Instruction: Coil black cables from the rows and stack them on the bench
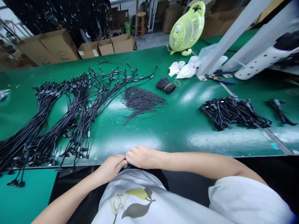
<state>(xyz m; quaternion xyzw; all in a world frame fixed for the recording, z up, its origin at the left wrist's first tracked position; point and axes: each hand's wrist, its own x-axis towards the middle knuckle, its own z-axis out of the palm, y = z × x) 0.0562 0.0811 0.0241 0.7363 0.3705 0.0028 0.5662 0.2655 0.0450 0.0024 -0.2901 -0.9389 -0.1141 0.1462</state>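
At the table's front edge, close to my body, my left hand [115,165] and my right hand [142,157] meet with fingers closed. Whatever they pinch is mostly hidden; only a small dark and blue bit shows beneath the fingers. Beyond them lies a loose pile of thin black ties [140,99]. To the left, several bundles of black cables [79,105] fan out, their connectors at both ends and some hanging over the edge. Over on the right sits a heap of coiled black cables [233,112], with one more coiled cable [279,110] beside it.
A banded bundle of black ties [165,85] lies near a yellow rubber band [177,83] on the green table [173,133]. Farther back stand a green fan [187,29], white plastic bags [187,71], pliers [219,78] and a slanted white post [233,37]. Cardboard boxes [122,43] line the far side.
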